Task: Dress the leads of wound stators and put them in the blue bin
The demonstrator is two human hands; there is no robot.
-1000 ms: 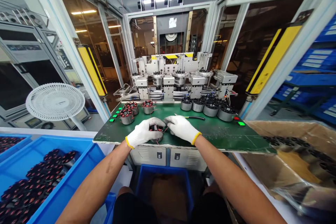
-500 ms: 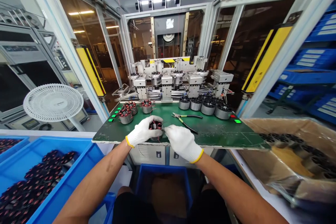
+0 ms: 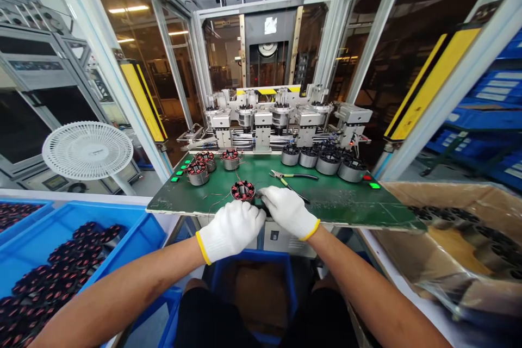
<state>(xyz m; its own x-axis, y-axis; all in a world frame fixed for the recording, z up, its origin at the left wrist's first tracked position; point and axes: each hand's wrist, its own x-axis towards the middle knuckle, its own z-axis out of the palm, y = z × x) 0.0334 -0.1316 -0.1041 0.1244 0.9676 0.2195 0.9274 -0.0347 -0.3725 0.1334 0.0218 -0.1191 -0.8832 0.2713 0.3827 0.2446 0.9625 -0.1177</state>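
A wound motor stator (image 3: 243, 191) with red-black coils and a metal ring sits upright near the front edge of the green bench (image 3: 346, 209). My left hand (image 3: 234, 229), in a white glove with a yellow cuff, is closed just in front of it, fingers curled towards the right. My right hand (image 3: 289, 211), gloved alike, is pinched at the stator's right side. Whatever lies between the fingertips is too small to make out. Loose thin wires trail left of the stator. Cutting pliers (image 3: 291, 176) with yellow-black handles lie open behind my right hand.
Several wound stators (image 3: 198, 172) stand at the bench's left, and unwound stators (image 3: 329, 163) at the right. Behind is a winding machine (image 3: 265, 119). A blue bin (image 3: 134, 239) of stators is at left, a lined carton (image 3: 391, 196) at right, a fan (image 3: 87, 150) further left.
My left hand has let go of the stator and moved down in front of it, its fingers now curled. My right hand stays close to the stator's right side. The view has shifted slightly.
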